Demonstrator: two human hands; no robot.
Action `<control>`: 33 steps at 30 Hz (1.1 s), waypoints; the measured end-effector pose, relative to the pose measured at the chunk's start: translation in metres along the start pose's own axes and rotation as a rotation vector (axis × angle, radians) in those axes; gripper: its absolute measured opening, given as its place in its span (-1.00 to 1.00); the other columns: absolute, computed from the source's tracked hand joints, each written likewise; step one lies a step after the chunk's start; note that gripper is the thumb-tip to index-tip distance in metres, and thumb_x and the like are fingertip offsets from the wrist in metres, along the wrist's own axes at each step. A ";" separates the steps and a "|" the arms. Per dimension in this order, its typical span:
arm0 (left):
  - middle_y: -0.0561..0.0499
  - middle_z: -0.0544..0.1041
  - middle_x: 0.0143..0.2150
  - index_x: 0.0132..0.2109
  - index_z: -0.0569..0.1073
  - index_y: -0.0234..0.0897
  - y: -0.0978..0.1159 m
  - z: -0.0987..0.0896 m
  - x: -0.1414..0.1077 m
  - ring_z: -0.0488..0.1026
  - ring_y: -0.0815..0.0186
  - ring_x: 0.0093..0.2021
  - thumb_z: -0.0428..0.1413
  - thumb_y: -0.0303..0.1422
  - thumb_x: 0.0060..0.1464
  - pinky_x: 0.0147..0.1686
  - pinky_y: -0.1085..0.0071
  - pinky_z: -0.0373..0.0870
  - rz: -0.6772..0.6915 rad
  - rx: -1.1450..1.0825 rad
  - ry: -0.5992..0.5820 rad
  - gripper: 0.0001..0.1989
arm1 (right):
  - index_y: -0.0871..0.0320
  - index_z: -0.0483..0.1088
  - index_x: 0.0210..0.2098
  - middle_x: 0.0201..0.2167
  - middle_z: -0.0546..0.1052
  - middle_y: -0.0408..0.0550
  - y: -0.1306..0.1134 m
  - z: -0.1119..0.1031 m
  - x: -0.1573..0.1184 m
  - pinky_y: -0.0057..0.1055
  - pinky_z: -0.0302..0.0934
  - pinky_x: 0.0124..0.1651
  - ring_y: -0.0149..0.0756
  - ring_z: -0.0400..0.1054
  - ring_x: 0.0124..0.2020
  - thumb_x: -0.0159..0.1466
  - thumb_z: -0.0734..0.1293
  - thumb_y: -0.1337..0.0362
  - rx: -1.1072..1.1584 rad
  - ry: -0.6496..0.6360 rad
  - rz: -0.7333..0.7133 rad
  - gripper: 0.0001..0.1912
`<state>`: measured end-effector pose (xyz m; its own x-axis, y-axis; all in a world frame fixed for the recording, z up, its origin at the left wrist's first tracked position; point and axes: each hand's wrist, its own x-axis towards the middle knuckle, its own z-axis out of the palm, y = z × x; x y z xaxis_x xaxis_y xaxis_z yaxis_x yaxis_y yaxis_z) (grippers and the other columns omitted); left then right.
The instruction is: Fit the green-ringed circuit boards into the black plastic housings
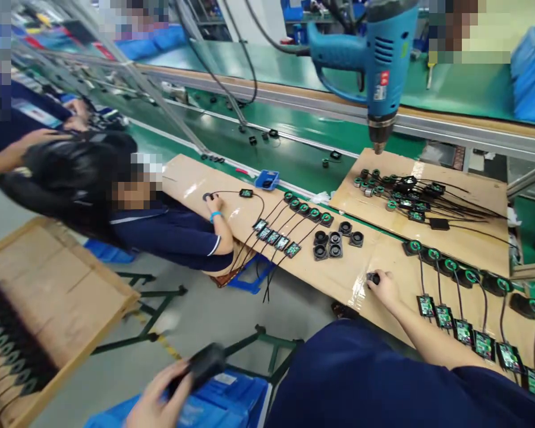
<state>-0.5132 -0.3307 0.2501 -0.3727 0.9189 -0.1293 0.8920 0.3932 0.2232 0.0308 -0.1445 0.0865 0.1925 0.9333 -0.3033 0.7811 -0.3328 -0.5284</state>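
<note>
At the bottom left, my left hand [160,395] grips a dark, blurred black case [207,364] above a blue crate [232,395]. On the cardboard-topped bench [352,270], the fingers of my right hand [386,290] are closed on a small black square part [373,277]. Several similar black square parts [334,245] lie beyond it. A row of round black housings [450,266] wired to green circuit boards [463,331] runs along the right. A second wired row [314,215] lies further along the bench.
A blue heat gun [386,65] hangs over the bench. Wired parts are heaped on a cardboard sheet [463,238]. A co-worker's hand [214,205] rests on the bench at the left, near a small blue tray [266,179]. A wooden tray [71,297] stands at lower left.
</note>
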 end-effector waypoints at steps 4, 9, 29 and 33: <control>-0.11 0.56 -0.02 -0.23 0.50 -0.17 0.173 0.088 0.074 0.47 0.10 0.05 -0.04 -0.27 0.15 0.13 0.16 0.43 0.322 -0.165 -0.305 -0.77 | 0.25 0.40 0.14 0.07 0.42 0.22 -0.016 0.013 0.048 -0.19 0.25 0.16 -0.03 0.38 0.06 0.21 0.39 0.21 0.119 0.052 -0.104 -0.47; -0.18 0.50 -0.07 -0.18 0.55 -0.26 0.344 0.186 0.118 0.40 0.08 0.06 0.03 -0.50 0.13 0.13 0.15 0.38 0.571 -0.068 -0.492 -0.79 | 0.25 0.35 0.19 0.17 0.40 0.22 -0.018 -0.005 0.076 -0.10 0.25 0.23 -0.04 0.34 0.13 0.26 0.34 0.17 0.251 0.097 -0.256 -0.46; -0.11 0.60 -0.07 -0.02 0.49 -0.26 0.127 0.165 -0.103 0.54 0.18 -0.05 0.13 -0.17 0.17 0.02 0.26 0.45 -0.491 -0.758 -0.090 -0.68 | 0.13 0.41 -0.34 -0.48 0.51 -0.05 -0.112 0.058 0.018 -0.30 0.32 -0.26 -0.19 0.42 -0.42 0.26 0.29 -0.19 0.149 -0.651 -0.823 -0.52; -0.09 0.61 -0.21 -0.15 0.51 -0.29 0.078 0.179 -0.233 0.55 0.13 -0.11 0.11 -0.13 0.15 -0.07 0.26 0.46 -0.948 -0.802 0.015 -0.68 | 0.14 0.43 -0.30 -0.43 0.56 0.00 -0.199 0.105 -0.025 -0.28 0.35 -0.24 -0.14 0.48 -0.37 0.19 0.30 -0.24 0.110 -0.806 -0.912 -0.47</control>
<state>-0.3106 -0.5202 0.1248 -0.7923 0.2597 -0.5521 -0.1369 0.8062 0.5756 -0.1918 -0.1154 0.1162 -0.8537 0.4921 -0.1704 0.3752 0.3542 -0.8566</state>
